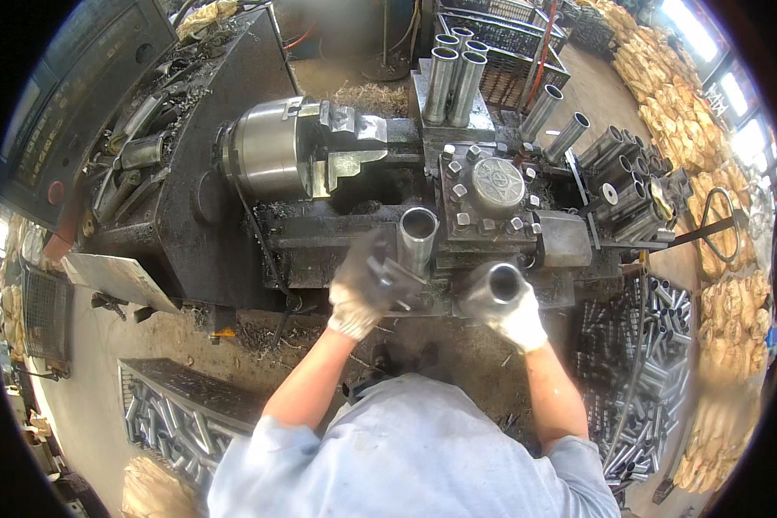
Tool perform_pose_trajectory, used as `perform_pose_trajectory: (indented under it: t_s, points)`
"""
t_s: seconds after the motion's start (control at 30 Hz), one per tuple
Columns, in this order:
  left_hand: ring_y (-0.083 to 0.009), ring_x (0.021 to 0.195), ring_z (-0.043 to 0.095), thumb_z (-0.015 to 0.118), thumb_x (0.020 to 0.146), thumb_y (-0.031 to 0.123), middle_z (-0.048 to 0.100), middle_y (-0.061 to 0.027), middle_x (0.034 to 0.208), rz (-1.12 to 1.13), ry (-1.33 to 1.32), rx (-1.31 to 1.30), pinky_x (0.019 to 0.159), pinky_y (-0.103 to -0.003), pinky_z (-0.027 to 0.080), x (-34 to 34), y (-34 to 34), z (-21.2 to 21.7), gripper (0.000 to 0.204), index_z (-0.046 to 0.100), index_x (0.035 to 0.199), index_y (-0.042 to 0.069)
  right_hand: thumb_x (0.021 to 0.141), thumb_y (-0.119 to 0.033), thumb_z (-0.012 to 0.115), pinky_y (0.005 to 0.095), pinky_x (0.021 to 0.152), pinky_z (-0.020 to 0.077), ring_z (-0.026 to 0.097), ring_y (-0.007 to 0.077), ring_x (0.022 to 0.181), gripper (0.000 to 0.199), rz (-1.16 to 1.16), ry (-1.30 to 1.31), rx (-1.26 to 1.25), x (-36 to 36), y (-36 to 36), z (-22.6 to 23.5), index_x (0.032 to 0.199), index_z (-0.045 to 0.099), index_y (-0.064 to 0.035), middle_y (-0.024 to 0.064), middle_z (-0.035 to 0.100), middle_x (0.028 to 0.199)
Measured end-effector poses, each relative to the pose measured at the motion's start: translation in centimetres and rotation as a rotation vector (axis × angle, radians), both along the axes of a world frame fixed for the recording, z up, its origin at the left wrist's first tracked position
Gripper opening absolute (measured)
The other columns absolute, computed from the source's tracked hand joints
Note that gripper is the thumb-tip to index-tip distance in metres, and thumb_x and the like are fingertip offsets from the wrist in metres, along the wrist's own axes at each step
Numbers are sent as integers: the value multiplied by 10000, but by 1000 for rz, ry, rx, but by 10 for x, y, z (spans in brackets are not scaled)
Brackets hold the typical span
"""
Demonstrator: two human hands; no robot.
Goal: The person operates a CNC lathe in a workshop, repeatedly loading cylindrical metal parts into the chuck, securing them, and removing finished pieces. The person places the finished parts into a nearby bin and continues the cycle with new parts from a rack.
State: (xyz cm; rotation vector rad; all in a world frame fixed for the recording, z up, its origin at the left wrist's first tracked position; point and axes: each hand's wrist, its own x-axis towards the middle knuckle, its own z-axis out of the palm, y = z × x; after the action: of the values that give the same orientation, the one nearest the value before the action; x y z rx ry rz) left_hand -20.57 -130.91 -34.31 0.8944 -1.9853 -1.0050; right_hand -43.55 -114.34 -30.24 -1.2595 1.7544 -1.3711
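Observation:
My right hand (520, 321), in a white work glove, is closed round a short metal tube (483, 289). The tube's round open end faces up. My left hand (354, 302) wears a glove with dark, dirty fingers and is smeared by motion. Its fingers are closed on a slim metal tool (395, 274) whose kind is too blurred to tell. Just beyond the left hand, another metal tube (416, 246) stands upright on the lathe's front ledge. The square tool post (488, 194), with several bolts round its top, lies beyond both hands.
A three-jaw lathe chuck (272, 151) sits at the left. Several tubes (453, 82) stand on a block at the back, and more cluster at the right. A bin of cut tubes (177, 432) lies lower left; a larger heap (656, 380) fills the lower right.

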Motion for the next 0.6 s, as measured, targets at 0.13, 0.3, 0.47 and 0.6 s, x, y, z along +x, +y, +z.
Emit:
perform_pose_trajectory:
  t_s: [0.13,0.3,0.47,0.6]
  points:
    - [-259,1100,717,1028,697,187,731,-154,1255,-6,-68,-127,998,-389,586,-50,-22,-2,938,533,1478,34,811,-262,864,420,789,631,780,314,869,354,-88,467,317,-6,20,-6,1089,728,-90,141,787,973]
    - [-256,1191,673,975,810,298,682,-108,1314,118,-33,181,1052,-384,567,-31,-56,-4,805,552,1447,45,912,-268,694,489,784,631,777,340,910,296,314,720,387,47,29,-5,1120,706,-58,196,760,1007]
    - [-262,1129,711,712,1038,473,702,-125,1267,22,743,807,930,-482,633,48,-51,8,619,558,1426,17,879,-247,755,506,750,601,724,381,889,353,182,771,324,100,-52,-83,1175,667,-76,196,668,1074]
    - [-313,1006,754,527,1057,689,733,-142,1158,-246,1095,1258,852,-507,663,81,-31,-1,698,622,1354,65,892,-274,742,493,730,598,737,371,849,276,219,782,346,87,-80,-86,1050,685,-54,181,715,963]
